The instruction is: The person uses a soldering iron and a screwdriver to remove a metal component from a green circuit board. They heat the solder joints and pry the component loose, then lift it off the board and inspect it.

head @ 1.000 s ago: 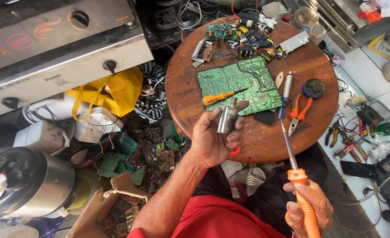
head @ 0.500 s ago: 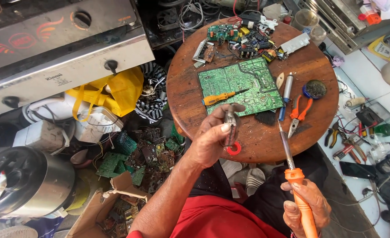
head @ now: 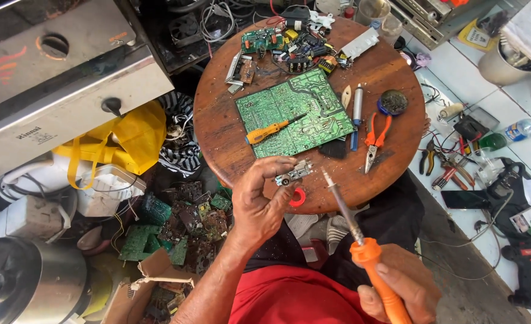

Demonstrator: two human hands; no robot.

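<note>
On the round wooden table a large green circuit board is lying flat near the middle, with a yellow-handled screwdriver resting across its lower left part. Beyond the board, at the far edge, a heap of small electronic parts is sitting in a tangle. To the right of the board a slim grey and blue pen-shaped tool is lying lengthwise, and just beside that a pair of orange-handled pliers is resting with its tips pointing toward the person. Near the pliers a small round tin is standing.

Over the near edge of the table the left hand is pinching a small metal part between thumb and fingertips, fingers closed on it, holding it just above the wood. A little red ring is lying on the table right beside that hand. The right hand is gripping the orange handle of a soldering iron, fingers wrapped shut around it, and the iron's tip is pointing up at the metal part, just short of touching it.
</note>
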